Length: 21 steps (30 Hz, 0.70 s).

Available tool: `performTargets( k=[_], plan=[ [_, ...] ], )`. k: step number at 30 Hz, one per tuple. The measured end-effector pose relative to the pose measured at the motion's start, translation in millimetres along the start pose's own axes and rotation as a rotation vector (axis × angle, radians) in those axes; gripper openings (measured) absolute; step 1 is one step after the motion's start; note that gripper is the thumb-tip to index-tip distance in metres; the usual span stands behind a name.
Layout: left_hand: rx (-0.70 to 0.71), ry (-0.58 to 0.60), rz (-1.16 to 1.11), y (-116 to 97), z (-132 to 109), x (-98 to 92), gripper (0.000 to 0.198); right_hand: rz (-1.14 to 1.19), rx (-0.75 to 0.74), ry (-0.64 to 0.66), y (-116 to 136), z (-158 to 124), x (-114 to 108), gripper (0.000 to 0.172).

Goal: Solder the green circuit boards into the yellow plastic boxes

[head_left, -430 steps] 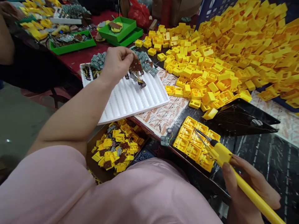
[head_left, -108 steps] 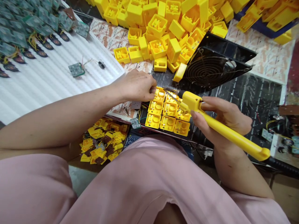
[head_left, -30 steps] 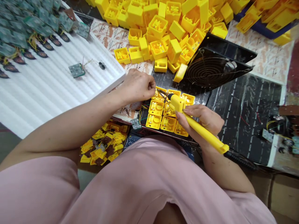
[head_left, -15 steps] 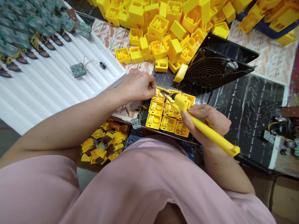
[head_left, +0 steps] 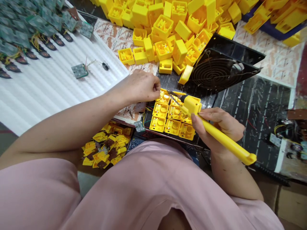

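Rows of small open yellow plastic casings (head_left: 173,127) lie on the black work surface in front of me. My right hand (head_left: 219,129) is closed around a yellow soldering gun (head_left: 226,140), its long handle slanting down to the right. The dark tip and a thin metal rod of the gun point left over the back row of casings. At the back left casing, my left hand (head_left: 142,85) is closed in a pinch close to the tip. Whatever lies between those fingers is too small to make out. Metal contacts show inside several casings.
A large heap of yellow casings (head_left: 164,28) covers the back, beside a black fan (head_left: 213,73). White foam sheet (head_left: 48,99) on the left carries many green circuit boards (head_left: 44,24) with wired speakers. A box of yellow parts (head_left: 105,148) stands below. One circuit board (head_left: 139,126) lies by the front edge.
My right hand has drawn the soldering gun slightly to the right and down, uncovering more of the front right casings. My left hand stays almost where it was, still pinched.
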<state>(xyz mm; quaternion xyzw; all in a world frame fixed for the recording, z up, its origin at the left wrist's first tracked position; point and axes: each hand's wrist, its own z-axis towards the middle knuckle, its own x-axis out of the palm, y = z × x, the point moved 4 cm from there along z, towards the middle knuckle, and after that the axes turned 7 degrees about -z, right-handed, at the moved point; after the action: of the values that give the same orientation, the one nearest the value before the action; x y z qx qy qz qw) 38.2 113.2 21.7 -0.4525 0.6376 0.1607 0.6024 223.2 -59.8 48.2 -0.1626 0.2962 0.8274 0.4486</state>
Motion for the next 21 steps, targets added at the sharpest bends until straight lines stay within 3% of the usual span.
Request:
performTargets(
  k=[7,11,15,18,21],
  plan=[
    [0.01,0.02,0.001,-0.6,2.3,1.8,0.03,0.025,0.034,0.028,-2.5,-5.5,4.1,0.02],
    [-0.026,-0.064,-0.099,-1.2,-5.9,-25.5,0.032,-0.038,0.203,0.047,-9.3,-16.8,-0.7,0.037],
    [-0.145,-0.164,-0.118,18.3,-31.3,-55.2,0.035,-0.061,0.291,0.084,-12.7,-23.2,-8.0,0.048],
    [-0.133,-0.131,-0.073,32.8,-46.3,-51.7,0.033,-0.078,0.257,0.057,-13.0,-23.2,-8.0,0.041],
    [-0.007,-0.129,-0.082,31.0,-45.3,-32.7,0.033,-0.065,0.198,0.029,-11.8,-21.2,-2.0,0.031]
  ],
)
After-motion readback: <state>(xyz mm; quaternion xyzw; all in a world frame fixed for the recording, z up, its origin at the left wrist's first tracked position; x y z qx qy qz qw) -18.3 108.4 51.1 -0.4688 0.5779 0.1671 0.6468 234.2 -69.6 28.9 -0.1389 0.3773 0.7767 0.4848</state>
